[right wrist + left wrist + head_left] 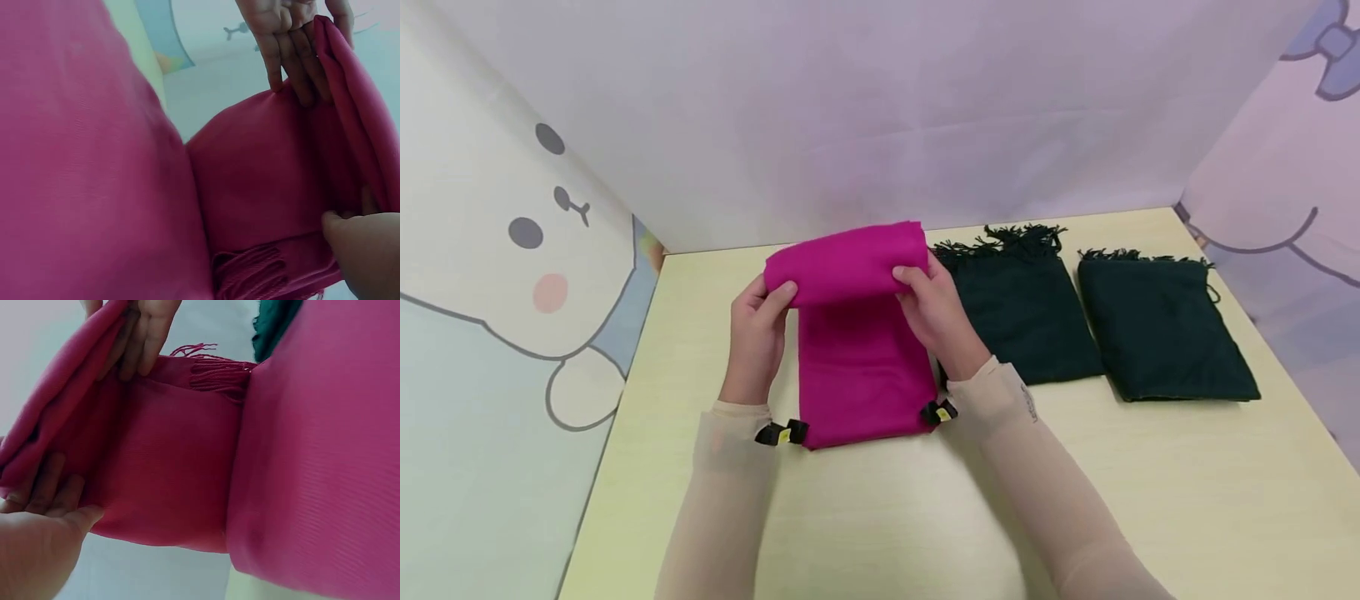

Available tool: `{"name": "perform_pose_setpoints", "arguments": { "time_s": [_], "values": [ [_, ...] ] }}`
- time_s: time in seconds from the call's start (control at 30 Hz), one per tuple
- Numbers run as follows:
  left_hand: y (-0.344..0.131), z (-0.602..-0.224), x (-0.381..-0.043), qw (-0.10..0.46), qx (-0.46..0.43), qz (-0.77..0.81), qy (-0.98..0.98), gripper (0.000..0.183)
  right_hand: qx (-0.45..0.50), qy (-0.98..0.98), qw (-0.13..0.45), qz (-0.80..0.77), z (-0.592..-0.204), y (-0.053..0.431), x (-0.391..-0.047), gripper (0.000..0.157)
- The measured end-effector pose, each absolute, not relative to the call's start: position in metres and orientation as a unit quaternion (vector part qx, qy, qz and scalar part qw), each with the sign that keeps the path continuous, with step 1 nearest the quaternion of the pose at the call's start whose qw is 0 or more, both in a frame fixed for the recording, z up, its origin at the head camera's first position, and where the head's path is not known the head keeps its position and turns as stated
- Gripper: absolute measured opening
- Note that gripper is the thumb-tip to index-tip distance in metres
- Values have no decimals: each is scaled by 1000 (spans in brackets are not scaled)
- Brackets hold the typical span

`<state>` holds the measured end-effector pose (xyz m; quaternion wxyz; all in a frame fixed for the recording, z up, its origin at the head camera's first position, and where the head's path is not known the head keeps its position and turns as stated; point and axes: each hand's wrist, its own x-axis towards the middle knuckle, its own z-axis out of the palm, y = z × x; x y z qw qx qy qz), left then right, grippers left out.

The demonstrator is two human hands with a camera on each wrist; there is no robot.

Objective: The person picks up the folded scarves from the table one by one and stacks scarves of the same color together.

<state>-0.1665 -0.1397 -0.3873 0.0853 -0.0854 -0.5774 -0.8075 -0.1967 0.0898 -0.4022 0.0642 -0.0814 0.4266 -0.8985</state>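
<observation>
Magenta cloth (863, 342) is lying on the table (880, 517), its far end rising between the left hand (757, 325) and right hand (934, 310), which are pinching opposite edges; dark cloth (1022, 321) is sitting just rightward, tabletop extending leftward and nearward.

Curtained-off workspace — cartoon-printed fabric (497, 267) at both sides, plain pale backdrop (887, 108) behind a light table (872, 517).

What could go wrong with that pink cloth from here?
The pink cloth has a raised end that slants in the head view, so it could land crooked. Its loose fringe might bunch up. The right hand looks close to a dark cloth and could nudge it.
</observation>
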Motion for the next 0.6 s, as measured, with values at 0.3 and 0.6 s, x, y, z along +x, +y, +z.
{"name": "perform_pose_setpoints", "arguments": {
  "time_s": [0.3, 0.6],
  "values": [
    [-150, -393, -132, 39, -71, -775, -627, 30, -61, 515, 128, -845, -402, 103, -165, 43],
    [-153, -395, -101, -3, -18, -710, -704, 38, -25, 592, 180, -785, -396, 113, -136, 49]
  ]
}}
